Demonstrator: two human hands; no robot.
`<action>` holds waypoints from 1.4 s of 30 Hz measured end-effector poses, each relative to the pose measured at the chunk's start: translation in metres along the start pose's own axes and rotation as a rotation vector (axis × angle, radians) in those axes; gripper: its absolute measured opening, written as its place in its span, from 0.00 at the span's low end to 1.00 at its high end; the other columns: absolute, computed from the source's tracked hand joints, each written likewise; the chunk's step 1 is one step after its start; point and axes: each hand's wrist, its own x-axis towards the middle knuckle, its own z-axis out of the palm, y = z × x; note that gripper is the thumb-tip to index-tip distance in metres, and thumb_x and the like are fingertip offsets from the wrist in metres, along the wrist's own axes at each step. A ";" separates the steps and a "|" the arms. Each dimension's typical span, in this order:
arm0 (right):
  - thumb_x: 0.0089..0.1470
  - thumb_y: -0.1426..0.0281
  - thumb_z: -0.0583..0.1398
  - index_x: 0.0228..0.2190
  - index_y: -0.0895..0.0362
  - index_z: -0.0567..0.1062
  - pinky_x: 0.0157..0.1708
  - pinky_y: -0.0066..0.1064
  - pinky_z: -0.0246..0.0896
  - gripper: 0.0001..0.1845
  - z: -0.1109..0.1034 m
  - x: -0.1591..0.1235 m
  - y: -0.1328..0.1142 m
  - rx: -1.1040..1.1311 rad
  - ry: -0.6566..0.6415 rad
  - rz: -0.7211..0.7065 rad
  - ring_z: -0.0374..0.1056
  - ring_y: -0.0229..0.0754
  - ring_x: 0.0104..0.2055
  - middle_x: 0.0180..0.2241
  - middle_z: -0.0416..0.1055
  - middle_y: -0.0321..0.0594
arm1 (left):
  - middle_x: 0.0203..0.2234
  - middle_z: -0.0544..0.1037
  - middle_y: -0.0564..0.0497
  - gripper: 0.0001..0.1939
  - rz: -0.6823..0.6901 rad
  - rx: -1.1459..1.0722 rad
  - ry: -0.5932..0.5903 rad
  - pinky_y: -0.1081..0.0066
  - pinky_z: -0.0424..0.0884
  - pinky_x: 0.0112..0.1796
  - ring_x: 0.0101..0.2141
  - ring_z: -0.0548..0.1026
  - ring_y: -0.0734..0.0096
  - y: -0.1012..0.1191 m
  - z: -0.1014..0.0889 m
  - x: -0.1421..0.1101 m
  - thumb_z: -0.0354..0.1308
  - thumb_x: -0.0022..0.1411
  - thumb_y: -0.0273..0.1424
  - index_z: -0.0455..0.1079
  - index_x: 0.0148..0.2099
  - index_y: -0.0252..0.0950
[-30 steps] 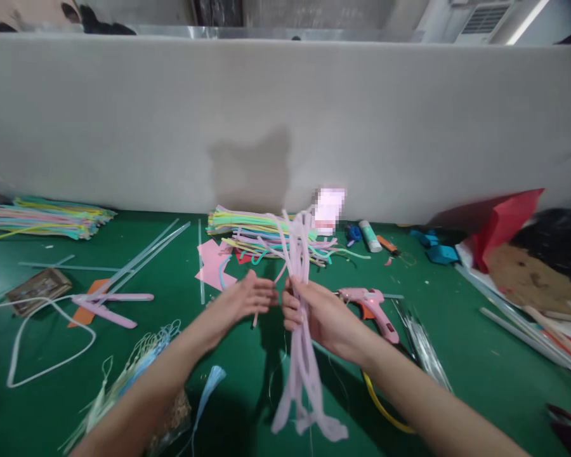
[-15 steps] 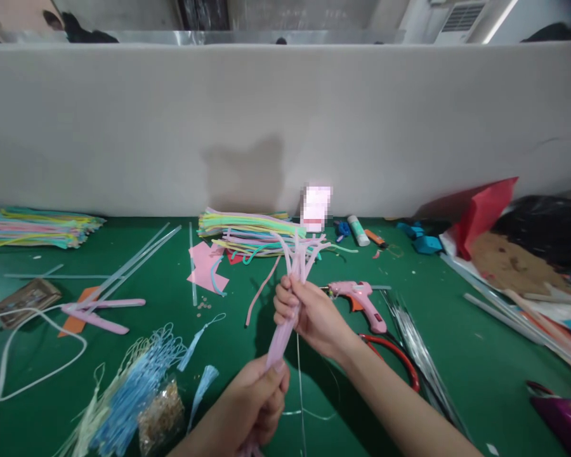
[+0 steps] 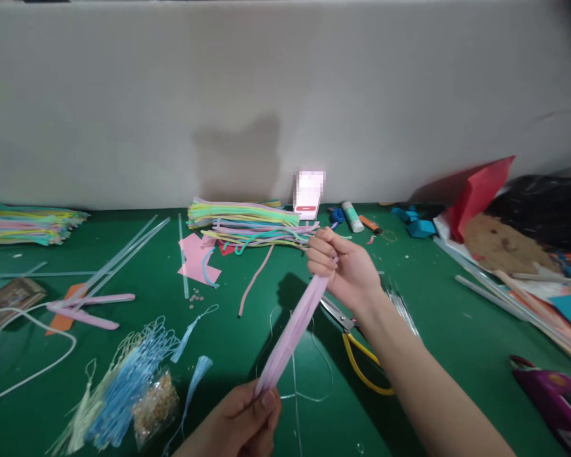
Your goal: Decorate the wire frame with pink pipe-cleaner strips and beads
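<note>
A bundle of pale pink pipe cleaners [image 3: 295, 327] stretches taut between both my hands above the green table [image 3: 433, 317]. My right hand [image 3: 345, 266] grips the bundle's upper end in a closed fist. My left hand [image 3: 240, 425], at the bottom edge of the view, pinches the lower end. A thin wire [image 3: 295, 374] loops on the table beneath the bundle. Yellow-handled scissors [image 3: 356, 355] lie just under my right wrist.
A stack of pastel pipe cleaners [image 3: 240, 222] lies by the white partition, another stack [image 3: 26, 223] at far left. Pink paper [image 3: 195, 257], clear glue sticks [image 3: 124, 257], blue tassels [image 3: 124, 381], a glue stick tube [image 3: 351, 216], red paper [image 3: 478, 190] and a purple object [image 3: 554, 397] lie around.
My left hand took the bundle's lower end and drew it down toward me. My right hand moved right and up, pulling the bundle straight. The view tilted down.
</note>
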 end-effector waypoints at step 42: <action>0.55 0.67 0.62 0.29 0.51 0.76 0.42 0.36 0.59 0.03 0.000 -0.062 0.059 -1.315 0.192 -0.530 0.65 0.42 0.41 0.35 0.67 0.38 | 0.15 0.50 0.65 0.24 0.290 -0.037 0.080 0.81 0.42 0.15 0.15 0.44 0.86 0.019 0.018 0.012 0.62 0.56 0.52 0.58 0.29 0.37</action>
